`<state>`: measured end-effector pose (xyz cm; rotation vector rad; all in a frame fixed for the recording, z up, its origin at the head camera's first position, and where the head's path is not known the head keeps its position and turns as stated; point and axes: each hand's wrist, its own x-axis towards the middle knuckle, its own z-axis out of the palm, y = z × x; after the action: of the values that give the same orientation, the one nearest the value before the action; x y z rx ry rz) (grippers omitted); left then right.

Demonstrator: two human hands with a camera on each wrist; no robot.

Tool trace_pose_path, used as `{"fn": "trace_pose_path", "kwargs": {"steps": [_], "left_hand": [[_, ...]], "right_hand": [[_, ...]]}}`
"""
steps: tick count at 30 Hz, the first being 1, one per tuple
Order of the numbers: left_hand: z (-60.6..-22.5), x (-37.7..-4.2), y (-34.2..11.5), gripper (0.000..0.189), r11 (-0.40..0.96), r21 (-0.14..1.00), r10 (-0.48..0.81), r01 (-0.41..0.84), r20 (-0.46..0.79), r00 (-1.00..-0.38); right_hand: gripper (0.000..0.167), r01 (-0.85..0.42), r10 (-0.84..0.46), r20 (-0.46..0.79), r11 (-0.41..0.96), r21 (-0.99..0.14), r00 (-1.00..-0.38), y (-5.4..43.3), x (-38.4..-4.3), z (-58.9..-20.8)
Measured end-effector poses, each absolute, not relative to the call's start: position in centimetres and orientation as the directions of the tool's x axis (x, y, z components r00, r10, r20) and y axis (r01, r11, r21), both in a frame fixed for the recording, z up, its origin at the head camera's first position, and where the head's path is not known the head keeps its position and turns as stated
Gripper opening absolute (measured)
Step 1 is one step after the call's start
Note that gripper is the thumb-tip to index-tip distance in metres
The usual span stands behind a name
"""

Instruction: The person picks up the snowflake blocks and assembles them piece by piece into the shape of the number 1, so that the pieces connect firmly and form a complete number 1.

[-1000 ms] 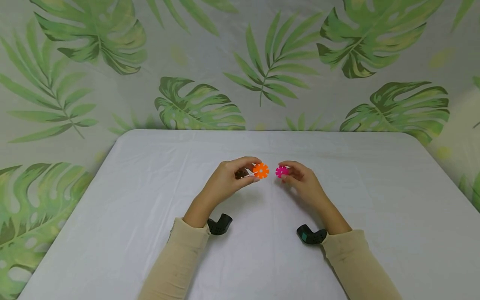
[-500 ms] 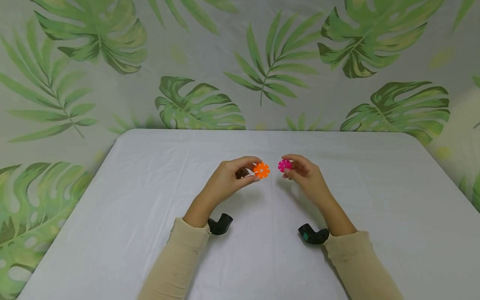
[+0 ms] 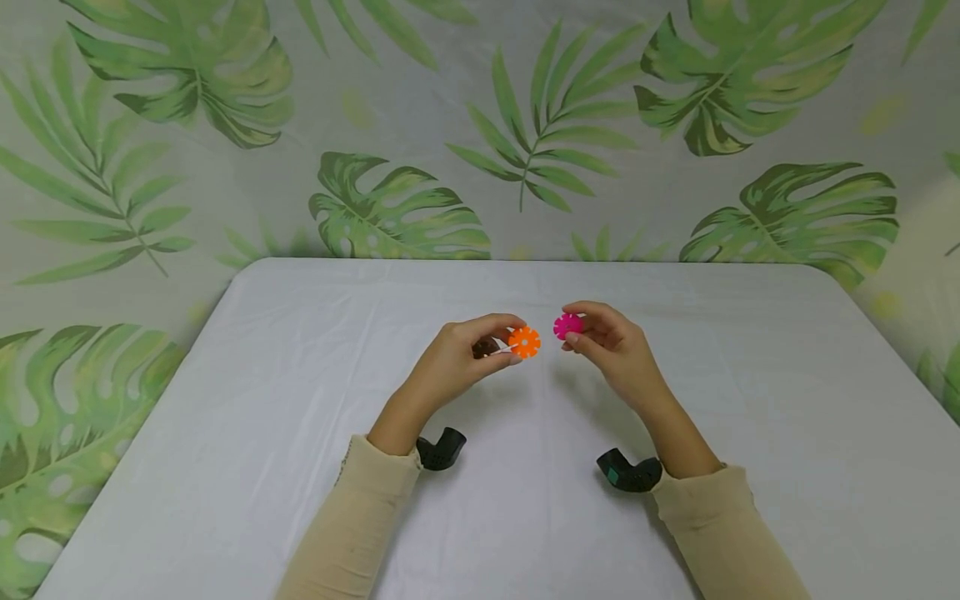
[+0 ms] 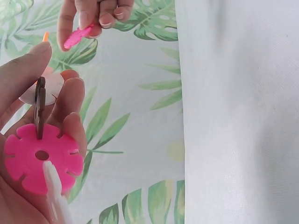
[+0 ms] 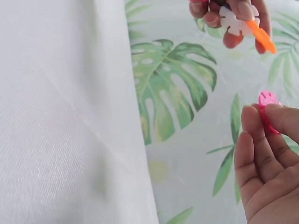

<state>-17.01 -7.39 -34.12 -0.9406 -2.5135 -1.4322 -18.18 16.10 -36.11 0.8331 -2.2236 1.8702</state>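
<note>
My left hand [image 3: 453, 358] grips a chain of notched plastic discs joined at their slots. An orange disc [image 3: 529, 349] sits at its right end. In the left wrist view, a white disc [image 4: 55, 87], a brown disc [image 4: 39, 109] and a pink disc [image 4: 25, 161] run back towards the palm, and another white piece [image 4: 53, 191] stands edge-on in front. Between thumb and fingers my right hand [image 3: 618, 358] pinches a loose pink disc [image 3: 566, 327]. A small gap parts it from the orange one. Both hands are raised above the table.
A white cloth covers the table [image 3: 300, 333]. Behind it hangs a leaf-patterned backdrop [image 3: 585, 125]. A black wrist camera [image 3: 442, 450] is worn at the left cuff, and another black camera [image 3: 630, 472] at the right cuff.
My right hand has risen slightly and shifted a little to the right, carrying the pink disc away from the table. The left hand and its chain have stayed almost still.
</note>
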Motion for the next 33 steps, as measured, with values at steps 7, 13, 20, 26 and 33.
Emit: {"fn": "trace_pose_path", "kwargs": {"steps": [7, 13, 20, 26, 33], "left_hand": [[-34.2, -17.1, -7.3, 0.033, 0.367, 0.734, 0.475, 0.572, 0.381, -0.793], [-34.2, -17.0, -7.2, 0.034, 0.364, 0.73, 0.478, 0.578, 0.386, -0.789], [-34.2, -17.0, -7.2, 0.033, 0.366, 0.729, 0.48, 0.578, 0.385, -0.789], [-34.2, -17.0, -7.2, 0.033, 0.356, 0.736, 0.479, 0.576, 0.385, -0.789], [-34.1, -17.0, -7.2, 0.033, 0.349, 0.741, 0.479, 0.573, 0.385, -0.789]], "right_hand": [[0.03, -0.494, -0.345, 0.449, 0.05, -0.868, -0.824, 15.5, -17.8, -35.9], [0.026, -0.495, -0.356, 0.461, 0.006, -0.869, -0.813, 15.2, -17.6, -35.6], [0.024, -0.489, -0.376, 0.474, -0.064, -0.87, -0.796, 14.8, -17.3, -35.4], [0.022, -0.516, -0.376, 0.51, -0.095, -0.852, -0.773, 14.6, -17.2, -35.4], [0.02, -0.542, -0.336, 0.533, -0.077, -0.837, -0.776, 14.3, -17.0, -35.4]]}}
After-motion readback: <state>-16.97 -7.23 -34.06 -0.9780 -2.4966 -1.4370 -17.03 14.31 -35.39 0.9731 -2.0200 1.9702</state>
